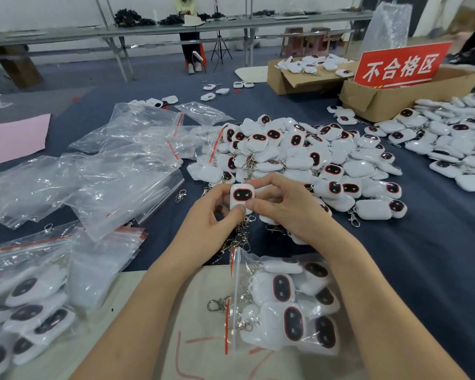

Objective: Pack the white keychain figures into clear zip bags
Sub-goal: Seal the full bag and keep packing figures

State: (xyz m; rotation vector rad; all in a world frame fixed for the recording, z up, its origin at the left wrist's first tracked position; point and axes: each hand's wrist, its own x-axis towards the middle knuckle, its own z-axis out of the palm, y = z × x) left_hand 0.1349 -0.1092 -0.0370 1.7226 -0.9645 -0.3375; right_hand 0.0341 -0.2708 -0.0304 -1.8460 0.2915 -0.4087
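Blue table cloth (422, 256) carries the heap of white figures (299, 157). Left of the heap: empty zip bags (115, 171). Nearer than the heap: one filled zip bag (283, 305). At the heap's near edge, left hand (211, 215) and right hand (283, 204) both pinch a single figure (241, 197).

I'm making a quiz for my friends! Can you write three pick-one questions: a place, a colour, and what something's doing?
1. Where are the empty bags? A. left of the held figure B. on a stool C. on the floor
2. The sign is: A. green B. red C. yellow
3. The held figure is: A. inside a bag B. on the pile C. gripped by both hands
Answers: 1 A, they lie at the left; 2 B, red with white characters; 3 C, left hand and right hand both pinch it.
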